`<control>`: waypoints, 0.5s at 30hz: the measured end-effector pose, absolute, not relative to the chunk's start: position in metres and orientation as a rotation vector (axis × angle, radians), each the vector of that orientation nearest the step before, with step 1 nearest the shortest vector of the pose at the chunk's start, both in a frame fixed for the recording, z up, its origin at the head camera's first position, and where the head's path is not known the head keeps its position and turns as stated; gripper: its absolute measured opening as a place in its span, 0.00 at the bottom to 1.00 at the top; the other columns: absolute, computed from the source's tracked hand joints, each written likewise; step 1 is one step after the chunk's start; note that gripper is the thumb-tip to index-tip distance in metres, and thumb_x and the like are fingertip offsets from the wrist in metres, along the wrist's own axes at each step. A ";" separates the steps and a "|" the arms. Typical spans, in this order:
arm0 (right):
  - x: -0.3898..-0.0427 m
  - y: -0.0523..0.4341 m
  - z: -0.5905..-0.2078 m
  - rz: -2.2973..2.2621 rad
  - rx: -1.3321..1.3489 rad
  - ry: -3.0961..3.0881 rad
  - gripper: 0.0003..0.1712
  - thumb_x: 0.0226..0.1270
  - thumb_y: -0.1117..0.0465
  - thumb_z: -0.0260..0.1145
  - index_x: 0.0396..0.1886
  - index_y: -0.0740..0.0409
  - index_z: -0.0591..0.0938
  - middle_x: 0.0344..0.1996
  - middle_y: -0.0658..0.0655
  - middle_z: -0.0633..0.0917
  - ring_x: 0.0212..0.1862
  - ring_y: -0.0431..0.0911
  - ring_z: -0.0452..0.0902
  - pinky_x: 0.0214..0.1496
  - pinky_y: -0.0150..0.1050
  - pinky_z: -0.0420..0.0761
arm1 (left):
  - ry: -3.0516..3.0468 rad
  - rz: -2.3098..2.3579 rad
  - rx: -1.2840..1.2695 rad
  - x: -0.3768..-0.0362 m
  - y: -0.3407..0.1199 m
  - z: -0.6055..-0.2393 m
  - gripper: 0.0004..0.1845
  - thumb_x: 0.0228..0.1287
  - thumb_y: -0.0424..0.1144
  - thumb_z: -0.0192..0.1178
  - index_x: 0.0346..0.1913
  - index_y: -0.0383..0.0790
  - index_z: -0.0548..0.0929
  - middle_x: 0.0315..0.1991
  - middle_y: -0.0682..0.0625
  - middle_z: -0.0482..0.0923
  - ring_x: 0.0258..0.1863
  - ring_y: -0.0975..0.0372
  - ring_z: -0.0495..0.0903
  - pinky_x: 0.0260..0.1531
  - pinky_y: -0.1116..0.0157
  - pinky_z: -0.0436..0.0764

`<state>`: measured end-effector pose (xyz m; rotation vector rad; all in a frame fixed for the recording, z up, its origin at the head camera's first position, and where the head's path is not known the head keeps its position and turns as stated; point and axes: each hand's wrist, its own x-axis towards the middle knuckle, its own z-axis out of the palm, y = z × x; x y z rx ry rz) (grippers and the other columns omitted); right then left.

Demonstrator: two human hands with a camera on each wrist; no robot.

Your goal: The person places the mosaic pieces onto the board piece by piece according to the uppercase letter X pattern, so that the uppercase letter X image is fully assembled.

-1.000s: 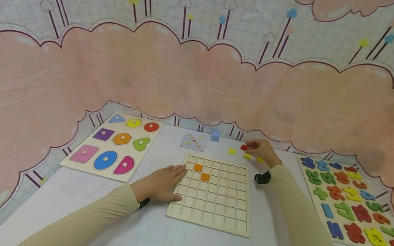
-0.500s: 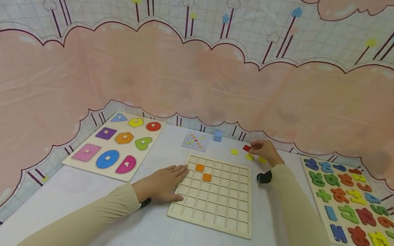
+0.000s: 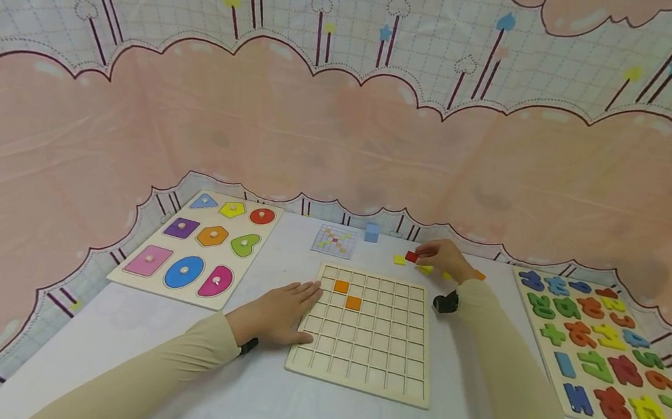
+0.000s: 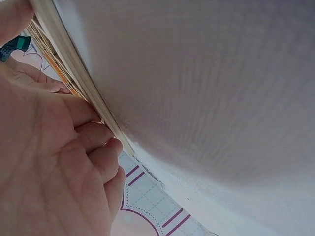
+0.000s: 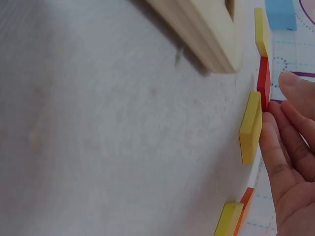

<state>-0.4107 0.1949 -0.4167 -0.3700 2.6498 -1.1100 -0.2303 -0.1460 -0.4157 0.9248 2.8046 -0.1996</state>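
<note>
My right hand (image 3: 438,256) reaches to the far side of the table and pinches a small red tile (image 3: 411,256) at its fingertips; in the right wrist view the red tile (image 5: 264,81) lies low against the table with a finger on its end. Yellow tiles (image 3: 400,259) (image 5: 251,128) lie beside it. My left hand (image 3: 276,312) rests flat, fingers straight, on the left edge of the wooden grid board (image 3: 365,369), which holds two orange tiles (image 3: 341,286). The left wrist view shows the fingers (image 4: 98,142) against the board's edge (image 4: 74,78).
A pattern card (image 3: 335,241) and a blue cube (image 3: 372,232) lie behind the board. A shape puzzle (image 3: 199,246) sits at the left, a coloured letter puzzle (image 3: 610,354) at the right. An orange tile (image 3: 479,276) lies by my right wrist.
The right hand has drawn the red tile a little to the left, towards the yellow tile. The left hand has stayed on the board's edge.
</note>
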 end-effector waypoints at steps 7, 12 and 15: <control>-0.413 0.189 -0.418 -1.118 -0.329 2.644 0.23 0.56 0.67 0.69 0.52 0.69 0.79 0.49 0.66 0.83 0.44 0.44 0.80 0.51 0.36 0.79 | 2.803 -0.169 0.917 -0.230 -0.147 -0.416 0.46 0.63 0.64 0.48 0.73 0.35 0.53 0.75 0.43 0.50 0.74 0.55 0.51 0.73 0.59 0.54; -0.416 0.186 -0.419 -1.075 -0.309 2.664 0.22 0.53 0.67 0.71 0.50 0.67 0.81 0.47 0.64 0.83 0.43 0.45 0.78 0.45 0.31 0.77 | 2.805 -0.175 0.921 -0.230 -0.147 -0.417 0.46 0.63 0.65 0.47 0.73 0.35 0.52 0.75 0.44 0.50 0.74 0.55 0.51 0.73 0.59 0.54; -0.416 0.184 -0.418 -1.035 -0.331 2.678 0.22 0.53 0.67 0.71 0.50 0.67 0.81 0.45 0.64 0.83 0.44 0.47 0.77 0.46 0.33 0.77 | 2.806 -0.176 0.922 -0.230 -0.147 -0.417 0.46 0.63 0.65 0.47 0.73 0.35 0.52 0.75 0.43 0.50 0.74 0.55 0.51 0.73 0.59 0.54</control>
